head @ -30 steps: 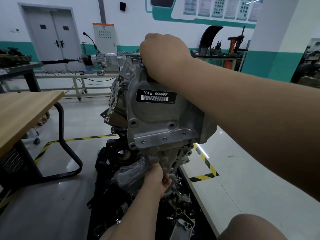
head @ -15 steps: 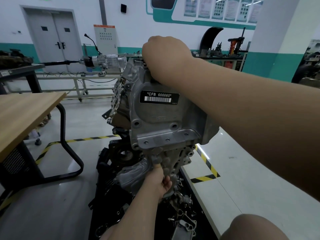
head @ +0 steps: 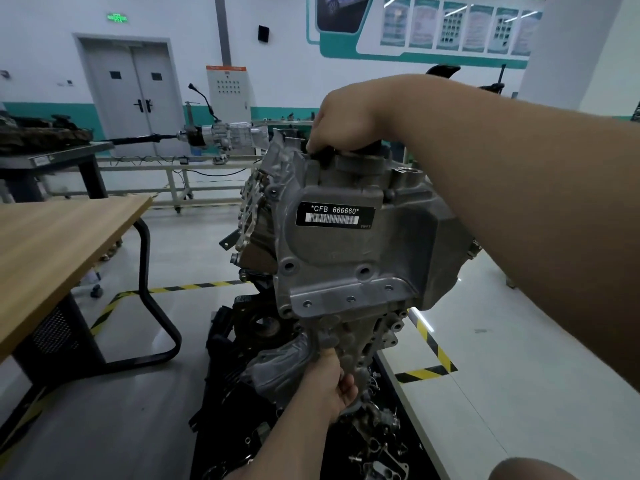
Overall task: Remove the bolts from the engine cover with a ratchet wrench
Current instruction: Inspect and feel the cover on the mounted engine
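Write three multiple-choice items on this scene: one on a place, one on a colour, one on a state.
1. Where does the left hand grip the engine cover?
A its top edge; B its lower end; C its left side.
2. What colour is the label on the cover?
A yellow; B green; C black with white print.
3. How does the grey double door stand?
A shut; B one leaf ajar; C wide open.
Answers:
1 B, its fingers curl round the narrow bottom part, while the right hand holds the top.
2 C, white "CFB 666660" and a barcode sit on black.
3 A, both leaves meet flush at the middle.
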The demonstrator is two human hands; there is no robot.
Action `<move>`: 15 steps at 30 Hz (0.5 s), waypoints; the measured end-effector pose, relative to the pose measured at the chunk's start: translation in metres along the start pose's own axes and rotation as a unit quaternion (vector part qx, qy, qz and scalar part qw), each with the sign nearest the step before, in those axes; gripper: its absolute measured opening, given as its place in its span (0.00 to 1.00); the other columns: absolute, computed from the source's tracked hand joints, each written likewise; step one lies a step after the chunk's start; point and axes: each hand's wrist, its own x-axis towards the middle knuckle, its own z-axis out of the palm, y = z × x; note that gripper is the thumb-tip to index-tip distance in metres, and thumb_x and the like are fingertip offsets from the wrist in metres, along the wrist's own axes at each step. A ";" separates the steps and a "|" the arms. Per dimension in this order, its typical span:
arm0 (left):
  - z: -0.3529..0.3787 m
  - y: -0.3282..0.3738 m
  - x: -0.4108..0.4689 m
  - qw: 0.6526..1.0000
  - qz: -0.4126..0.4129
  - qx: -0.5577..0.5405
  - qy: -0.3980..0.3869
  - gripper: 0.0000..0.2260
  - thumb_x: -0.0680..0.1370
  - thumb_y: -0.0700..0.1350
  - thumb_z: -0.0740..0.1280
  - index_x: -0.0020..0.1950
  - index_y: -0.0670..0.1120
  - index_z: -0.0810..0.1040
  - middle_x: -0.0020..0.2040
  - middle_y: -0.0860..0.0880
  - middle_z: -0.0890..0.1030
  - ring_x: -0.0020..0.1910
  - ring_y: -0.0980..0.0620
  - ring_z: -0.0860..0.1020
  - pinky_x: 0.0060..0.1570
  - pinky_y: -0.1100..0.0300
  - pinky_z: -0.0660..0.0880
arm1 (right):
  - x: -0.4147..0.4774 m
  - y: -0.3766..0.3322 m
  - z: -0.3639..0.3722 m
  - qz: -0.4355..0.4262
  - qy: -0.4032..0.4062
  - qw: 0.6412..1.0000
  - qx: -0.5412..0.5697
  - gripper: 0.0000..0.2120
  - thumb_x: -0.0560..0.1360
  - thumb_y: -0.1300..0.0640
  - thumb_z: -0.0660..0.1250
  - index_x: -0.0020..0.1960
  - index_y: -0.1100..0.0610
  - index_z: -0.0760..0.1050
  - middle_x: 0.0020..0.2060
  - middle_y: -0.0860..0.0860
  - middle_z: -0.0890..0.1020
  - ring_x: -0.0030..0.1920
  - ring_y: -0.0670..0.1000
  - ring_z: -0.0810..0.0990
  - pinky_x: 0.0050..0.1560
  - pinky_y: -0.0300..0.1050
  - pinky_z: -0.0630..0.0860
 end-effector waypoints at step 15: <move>-0.004 0.001 0.000 0.999 -0.010 0.036 -0.013 0.27 0.75 0.68 0.54 0.35 0.45 0.67 0.27 0.50 0.65 0.24 0.54 0.66 0.24 0.65 0.69 | -0.006 0.011 0.001 0.003 0.051 0.985 0.165 0.10 0.73 0.48 0.68 0.44 0.54 0.84 0.41 0.49 0.82 0.42 0.50 0.77 0.40 0.43 0.72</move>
